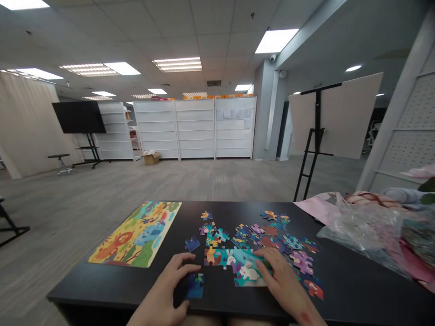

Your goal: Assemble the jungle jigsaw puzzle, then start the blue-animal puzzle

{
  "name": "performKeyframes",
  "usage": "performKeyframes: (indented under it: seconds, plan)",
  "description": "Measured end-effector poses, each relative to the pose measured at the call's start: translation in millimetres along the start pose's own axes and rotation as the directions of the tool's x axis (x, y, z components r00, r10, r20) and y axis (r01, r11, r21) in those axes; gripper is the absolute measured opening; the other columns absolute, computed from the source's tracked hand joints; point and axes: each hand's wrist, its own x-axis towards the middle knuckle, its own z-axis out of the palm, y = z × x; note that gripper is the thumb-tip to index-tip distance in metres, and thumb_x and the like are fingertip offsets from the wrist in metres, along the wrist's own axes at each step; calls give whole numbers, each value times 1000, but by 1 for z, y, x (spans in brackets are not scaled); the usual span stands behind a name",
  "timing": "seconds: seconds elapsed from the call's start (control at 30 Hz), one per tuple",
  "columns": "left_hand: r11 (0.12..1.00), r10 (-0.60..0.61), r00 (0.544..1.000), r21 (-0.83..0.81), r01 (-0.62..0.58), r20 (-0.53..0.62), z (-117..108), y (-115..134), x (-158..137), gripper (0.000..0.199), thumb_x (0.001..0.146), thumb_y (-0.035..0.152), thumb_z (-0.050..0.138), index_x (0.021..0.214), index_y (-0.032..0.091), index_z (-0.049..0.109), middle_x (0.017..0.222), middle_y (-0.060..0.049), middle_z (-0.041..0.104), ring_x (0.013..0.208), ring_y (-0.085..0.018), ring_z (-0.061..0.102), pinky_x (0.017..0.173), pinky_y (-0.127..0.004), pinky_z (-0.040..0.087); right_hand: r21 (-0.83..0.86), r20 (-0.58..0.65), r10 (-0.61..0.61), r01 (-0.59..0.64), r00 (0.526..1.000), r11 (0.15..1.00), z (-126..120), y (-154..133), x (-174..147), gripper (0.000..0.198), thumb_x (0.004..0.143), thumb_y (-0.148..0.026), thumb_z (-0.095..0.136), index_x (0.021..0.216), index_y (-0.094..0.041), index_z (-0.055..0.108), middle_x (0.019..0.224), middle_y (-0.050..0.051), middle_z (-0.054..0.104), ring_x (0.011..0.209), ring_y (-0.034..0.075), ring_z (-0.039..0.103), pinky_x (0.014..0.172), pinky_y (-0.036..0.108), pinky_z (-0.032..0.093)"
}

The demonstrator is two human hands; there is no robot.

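On the black table [112, 285], my left hand [169, 285] is curved with fingers and thumb apart beside a dark blue puzzle piece [195, 286]; I cannot tell whether the fingertips touch it. My right hand [277, 276] lies with fingers spread over the right side of a joined puzzle section [248, 271] showing white rabbits on teal, hiding part of it. Another dark blue piece [192, 244] sits above my left hand. Several loose pieces are scattered behind the joined section, and a pink-purple piece [302, 262] and a red piece [313, 289] lie right of my right hand.
A colourful animal picture sheet [136, 235] lies at the table's left. Clear plastic packaging [367, 226] and pink wrapping cover the right end. Beyond stand a board on a black easel [317, 131], white shelves [195, 129] and a screen on a wheeled stand [79, 117].
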Motion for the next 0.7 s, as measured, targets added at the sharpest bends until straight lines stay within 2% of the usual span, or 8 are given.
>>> performKeyframes:
  seconds: [0.2, 0.37, 0.47, 0.53, 0.6, 0.7]
  plan:
    - [1000, 6, 999, 18, -7, 37, -2, 1, -1, 82, 56, 7, 53, 132, 36, 58, 145, -2, 51, 137, -30, 44, 119, -48, 30, 39, -32, 10, -9, 999, 999, 2, 4, 0, 30, 98, -38, 43, 103, -23, 69, 109, 10, 71, 106, 26, 65, 97, 45, 52]
    - [997, -31, 999, 67, 30, 20, 4, -5, 2, 66, 67, 11, 60, 128, 36, 60, 132, -3, 61, 128, -30, 51, 121, -52, 22, 60, -21, 20, -18, 1000, 998, 2, 6, 0, 31, 99, -34, 40, 105, -23, 68, 111, 11, 70, 107, 26, 64, 98, 45, 51]
    - [990, -69, 996, 118, 74, -52, 8, -6, 5, 46, 73, 26, 72, 119, 31, 67, 106, -5, 68, 107, -30, 60, 108, -50, 41, 41, -15, 24, -24, 1000, 999, 1, 6, 1, 30, 98, -34, 42, 104, -23, 69, 110, 10, 71, 108, 27, 64, 99, 45, 50]
    - [985, -95, 990, 136, 110, -108, 8, -5, 5, 39, 77, 38, 73, 115, 28, 69, 95, -5, 67, 99, -30, 61, 100, -48, 47, 27, -21, 20, -19, 1000, 999, 2, 6, 1, 29, 97, -34, 43, 103, -23, 69, 110, 10, 71, 108, 27, 64, 99, 45, 50]
    - [991, -64, 991, 110, 77, -120, 7, -4, 4, 34, 84, 39, 67, 116, 28, 68, 105, -7, 67, 106, -30, 60, 102, -46, 46, 18, -29, 14, -13, 999, 1000, 2, 6, 1, 29, 96, -34, 44, 104, -23, 69, 111, 10, 71, 109, 27, 64, 99, 45, 51]
    - [998, 14, 997, 64, -9, -74, 4, -6, 0, 39, 86, 27, 61, 125, 32, 63, 132, -6, 60, 126, -28, 52, 112, -43, 37, 12, -16, 9, -8, 1000, 1000, 2, 8, 0, 29, 97, -33, 43, 105, -23, 69, 112, 11, 70, 109, 27, 64, 98, 45, 51]
